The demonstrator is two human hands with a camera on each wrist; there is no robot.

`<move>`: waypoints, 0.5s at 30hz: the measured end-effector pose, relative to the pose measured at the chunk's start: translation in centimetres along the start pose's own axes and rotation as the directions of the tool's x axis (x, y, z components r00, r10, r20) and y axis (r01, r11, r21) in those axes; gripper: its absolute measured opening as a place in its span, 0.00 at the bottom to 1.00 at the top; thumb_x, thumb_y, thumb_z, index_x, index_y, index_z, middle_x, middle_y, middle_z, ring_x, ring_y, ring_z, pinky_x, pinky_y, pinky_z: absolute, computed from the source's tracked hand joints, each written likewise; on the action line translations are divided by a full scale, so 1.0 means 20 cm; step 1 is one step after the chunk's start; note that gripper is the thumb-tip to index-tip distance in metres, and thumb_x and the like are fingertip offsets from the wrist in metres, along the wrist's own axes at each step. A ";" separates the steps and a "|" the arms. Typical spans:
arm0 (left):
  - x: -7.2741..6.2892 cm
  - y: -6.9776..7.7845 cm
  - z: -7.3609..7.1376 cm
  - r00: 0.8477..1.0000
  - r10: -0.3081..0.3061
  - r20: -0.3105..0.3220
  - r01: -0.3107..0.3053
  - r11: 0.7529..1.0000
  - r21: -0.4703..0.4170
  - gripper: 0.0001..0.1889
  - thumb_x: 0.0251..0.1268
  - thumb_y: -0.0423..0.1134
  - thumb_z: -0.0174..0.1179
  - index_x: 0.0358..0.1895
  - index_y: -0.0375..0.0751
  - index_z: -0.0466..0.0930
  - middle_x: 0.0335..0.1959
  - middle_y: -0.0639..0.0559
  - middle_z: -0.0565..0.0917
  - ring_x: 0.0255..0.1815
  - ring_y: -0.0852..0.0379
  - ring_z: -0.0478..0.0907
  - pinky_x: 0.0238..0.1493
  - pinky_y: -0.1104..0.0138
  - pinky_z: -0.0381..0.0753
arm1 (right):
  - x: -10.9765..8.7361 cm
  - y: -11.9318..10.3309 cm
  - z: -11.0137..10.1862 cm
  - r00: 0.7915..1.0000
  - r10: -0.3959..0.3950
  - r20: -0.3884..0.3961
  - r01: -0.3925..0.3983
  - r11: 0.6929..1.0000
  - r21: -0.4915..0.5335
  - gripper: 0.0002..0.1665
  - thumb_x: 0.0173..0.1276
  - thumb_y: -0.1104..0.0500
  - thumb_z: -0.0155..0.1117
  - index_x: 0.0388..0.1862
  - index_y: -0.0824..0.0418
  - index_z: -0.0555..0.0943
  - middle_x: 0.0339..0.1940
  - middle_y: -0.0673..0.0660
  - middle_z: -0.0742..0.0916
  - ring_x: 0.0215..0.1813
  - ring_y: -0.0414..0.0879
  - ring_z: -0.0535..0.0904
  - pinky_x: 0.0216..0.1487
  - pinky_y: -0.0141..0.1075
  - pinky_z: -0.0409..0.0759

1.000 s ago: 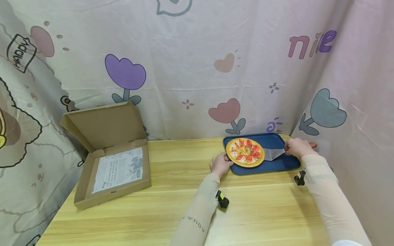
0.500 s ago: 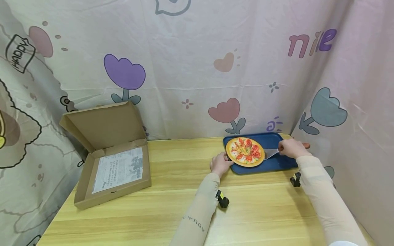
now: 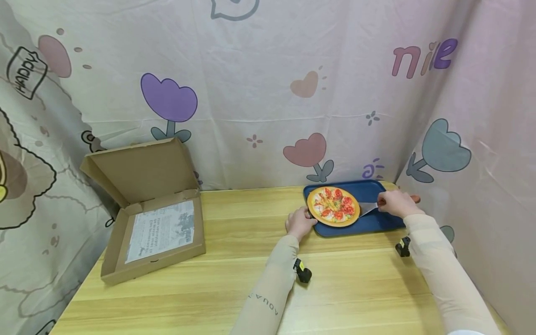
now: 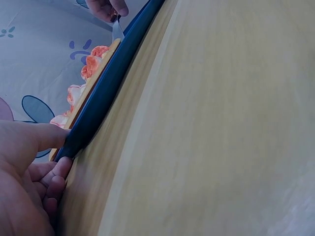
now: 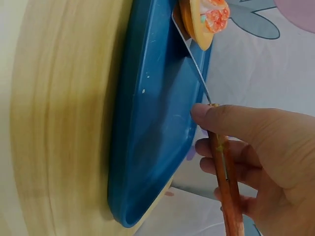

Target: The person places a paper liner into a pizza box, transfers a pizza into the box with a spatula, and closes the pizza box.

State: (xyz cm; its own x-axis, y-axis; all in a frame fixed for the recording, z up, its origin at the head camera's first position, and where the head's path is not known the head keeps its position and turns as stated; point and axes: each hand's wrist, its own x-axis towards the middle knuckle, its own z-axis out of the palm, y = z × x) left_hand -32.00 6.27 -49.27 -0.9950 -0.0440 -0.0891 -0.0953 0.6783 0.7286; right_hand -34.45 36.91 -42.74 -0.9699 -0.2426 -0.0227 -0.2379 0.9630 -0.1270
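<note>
A toy pizza [image 3: 333,207] with red and white toppings lies at the left part of a blue tray [image 3: 364,227]. My left hand [image 3: 299,224] holds the tray's left corner; in the left wrist view its thumb [image 4: 47,135] lies at the rim, fingers curled below. My right hand [image 3: 397,202] grips the wooden handle of a metal spatula [image 5: 224,182]. The spatula's blade slants down from the hand, its front part hidden under the pizza's right edge. In the right wrist view that edge stands above the tray floor.
An open cardboard pizza box [image 3: 110,265] stands at the left of the wooden table [image 3: 201,298], lid tilted back, a printed sheet [image 3: 161,231] inside. A patterned curtain [image 3: 243,93] hangs right behind the table and along both sides.
My right hand has moved left with the spatula, and less of its blade shows beside the pizza. In the last half second it barely moves. My left hand stays at the tray corner.
</note>
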 end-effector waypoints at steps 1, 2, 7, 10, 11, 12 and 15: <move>0.00 0.00 0.00 1.000 -0.001 0.000 0.001 1.000 0.004 0.28 0.59 0.48 0.68 0.64 0.50 0.75 0.34 0.61 0.82 0.46 0.55 0.71 0.56 0.58 0.66 | 0.00 0.01 0.00 1.000 0.003 -0.003 -0.003 1.000 -0.003 0.05 0.61 0.62 0.68 0.33 0.62 0.83 0.31 0.58 0.86 0.35 0.53 0.78 0.40 0.55 0.70; 0.00 0.00 0.00 1.000 -0.002 0.002 0.002 1.000 0.006 0.28 0.59 0.48 0.68 0.64 0.50 0.75 0.34 0.61 0.82 0.46 0.55 0.71 0.56 0.58 0.66 | 0.00 0.01 0.01 1.000 0.008 -0.005 -0.008 1.000 -0.006 0.05 0.61 0.61 0.69 0.34 0.63 0.83 0.32 0.60 0.87 0.36 0.55 0.79 0.41 0.56 0.70; -0.01 0.00 0.00 1.000 -0.004 0.010 0.004 1.000 -0.003 0.28 0.59 0.48 0.68 0.64 0.51 0.75 0.34 0.61 0.82 0.46 0.55 0.71 0.56 0.58 0.66 | -0.03 0.05 0.05 0.999 0.028 -0.043 -0.030 0.999 -0.037 0.06 0.59 0.61 0.69 0.32 0.62 0.83 0.36 0.65 0.88 0.39 0.60 0.80 0.42 0.56 0.67; -0.01 0.00 0.00 1.000 -0.003 0.011 0.003 1.000 -0.011 0.28 0.59 0.47 0.68 0.64 0.51 0.75 0.34 0.61 0.81 0.46 0.55 0.70 0.57 0.58 0.65 | -0.03 0.07 0.07 0.997 0.029 -0.071 -0.032 0.999 -0.038 0.05 0.58 0.60 0.68 0.30 0.62 0.82 0.37 0.66 0.88 0.39 0.62 0.81 0.41 0.55 0.67; -0.01 0.00 0.00 1.000 -0.001 0.009 0.001 1.000 -0.009 0.28 0.59 0.47 0.68 0.64 0.51 0.75 0.34 0.61 0.81 0.46 0.55 0.71 0.57 0.58 0.65 | -0.03 0.07 0.07 0.996 0.029 -0.079 -0.032 0.999 -0.036 0.06 0.58 0.60 0.68 0.31 0.62 0.82 0.37 0.67 0.88 0.40 0.62 0.81 0.41 0.55 0.67; -0.01 0.00 0.00 1.000 0.002 0.006 -0.002 1.000 -0.008 0.28 0.59 0.47 0.68 0.64 0.51 0.75 0.34 0.61 0.82 0.47 0.55 0.71 0.57 0.58 0.65 | -0.03 0.07 0.08 0.996 0.029 -0.087 -0.032 0.999 -0.036 0.07 0.58 0.60 0.68 0.32 0.63 0.82 0.37 0.67 0.87 0.40 0.62 0.81 0.41 0.55 0.67; -0.01 0.00 -0.01 1.000 0.010 0.001 -0.010 1.000 -0.004 0.28 0.59 0.47 0.68 0.64 0.50 0.75 0.34 0.60 0.82 0.47 0.55 0.71 0.56 0.58 0.66 | -0.04 0.06 0.08 0.994 0.031 -0.102 -0.035 0.999 -0.040 0.08 0.59 0.60 0.66 0.34 0.64 0.83 0.38 0.68 0.87 0.40 0.63 0.81 0.41 0.56 0.67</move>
State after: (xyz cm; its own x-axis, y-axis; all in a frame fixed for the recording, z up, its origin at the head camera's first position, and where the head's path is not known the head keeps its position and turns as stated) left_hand -31.74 6.19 -49.14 -0.9959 -0.0368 -0.0824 -0.0856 0.6755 0.7324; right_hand -33.83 38.02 -44.41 -0.9771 -0.1991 0.0750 -0.2053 0.9749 -0.0859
